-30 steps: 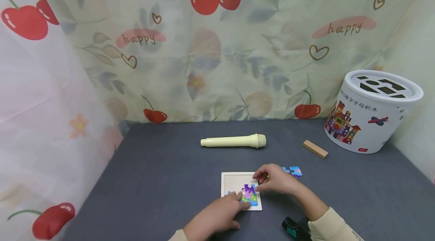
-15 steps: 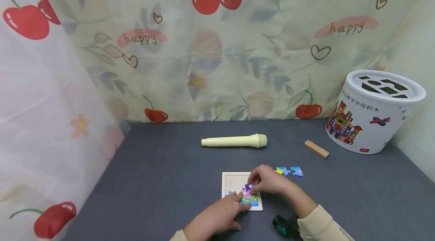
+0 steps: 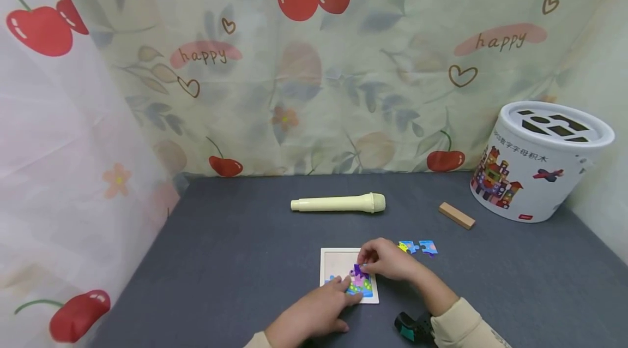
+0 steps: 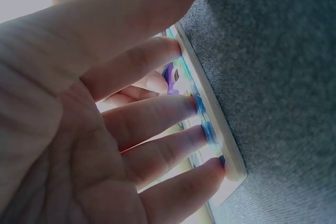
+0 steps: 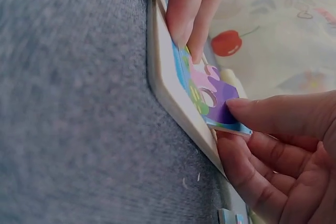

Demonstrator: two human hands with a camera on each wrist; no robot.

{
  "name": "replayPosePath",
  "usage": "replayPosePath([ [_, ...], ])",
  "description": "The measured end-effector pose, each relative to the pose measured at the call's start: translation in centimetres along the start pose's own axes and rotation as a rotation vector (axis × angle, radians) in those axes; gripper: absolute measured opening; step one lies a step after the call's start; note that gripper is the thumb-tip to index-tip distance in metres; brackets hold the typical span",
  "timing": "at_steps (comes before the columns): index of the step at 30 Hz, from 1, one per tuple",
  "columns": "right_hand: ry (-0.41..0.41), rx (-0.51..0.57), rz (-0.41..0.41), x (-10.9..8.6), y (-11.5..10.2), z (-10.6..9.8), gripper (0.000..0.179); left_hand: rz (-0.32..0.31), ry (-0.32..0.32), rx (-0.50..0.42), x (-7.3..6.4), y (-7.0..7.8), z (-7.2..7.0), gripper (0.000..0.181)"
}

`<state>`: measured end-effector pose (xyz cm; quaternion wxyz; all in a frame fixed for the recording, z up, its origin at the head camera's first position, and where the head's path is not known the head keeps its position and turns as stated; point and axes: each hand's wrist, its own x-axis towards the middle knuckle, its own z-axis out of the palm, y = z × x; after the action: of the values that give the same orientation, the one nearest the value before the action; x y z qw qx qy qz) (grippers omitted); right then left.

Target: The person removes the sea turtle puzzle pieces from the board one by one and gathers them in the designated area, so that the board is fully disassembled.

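- What has just shifted is the right hand (image 3: 390, 259): a second ago its fingertips were at the right edge of the tray (image 3: 338, 259), and now they are farther in, over the purple piece (image 5: 222, 92).
- The thumb lies on top of that piece and a finger curls beneath its blue edge, so it is pinched, with the held corner raised near the tray's right edge. I'd take that to mean its fit is being worked out; a small rounded gap beside the pink piece (image 3: 358, 281) suggests it isn't seated.
- The left hand (image 3: 321, 307) has hardly moved. Its fingers reach out fairly straight, tips resting on the pieces along the tray's near edge, grasping nothing (steadying them, by the look of it).
- The tray sits right of the middle of the desk (image 3: 235, 255), well in from the far edge; its upper left part shows bare wood.
- Two loose pieces (image 3: 409, 246) lie beyond the right hand, past the tray's far right corner; the nearer one shows more fully now.
- Along the desk's far edge lies a toy microphone (image 3: 338, 204), then a wooden block (image 3: 457, 216), with a white bucket (image 3: 539, 168) at the far right corner.
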<state>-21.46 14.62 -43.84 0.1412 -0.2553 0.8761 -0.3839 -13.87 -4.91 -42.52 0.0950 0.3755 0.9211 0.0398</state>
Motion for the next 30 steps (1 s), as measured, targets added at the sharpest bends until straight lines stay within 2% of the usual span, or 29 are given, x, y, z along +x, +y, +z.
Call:
replayPosePath([
  [6, -0.017, 0.111, -0.015, -0.1, 0.3, -0.1, 0.005, -0.006, 0.002, -0.001, 0.0, 0.0, 0.0, 0.059],
  [14, -0.027, 0.272, 0.066, -0.2, 0.9, -0.3, 0.013, -0.032, -0.021, -0.028, 0.1, 0.1, -0.1, 0.059],
  [21, -0.007, 0.249, 0.076, -1.1, 1.5, -1.5, 0.016, -0.038, -0.026, -0.019, 0.1, 0.2, 0.0, 0.058],
  [25, 0.014, 0.240, 0.055, -2.3, 2.4, -2.5, 0.018, -0.034, -0.023, -0.015, 0.1, 0.2, 0.1, 0.058],
  [30, 0.043, 0.226, 0.075, -4.1, 3.7, -4.3, 0.022, -0.037, -0.021, -0.006, 0.1, 0.2, 0.1, 0.059],
])
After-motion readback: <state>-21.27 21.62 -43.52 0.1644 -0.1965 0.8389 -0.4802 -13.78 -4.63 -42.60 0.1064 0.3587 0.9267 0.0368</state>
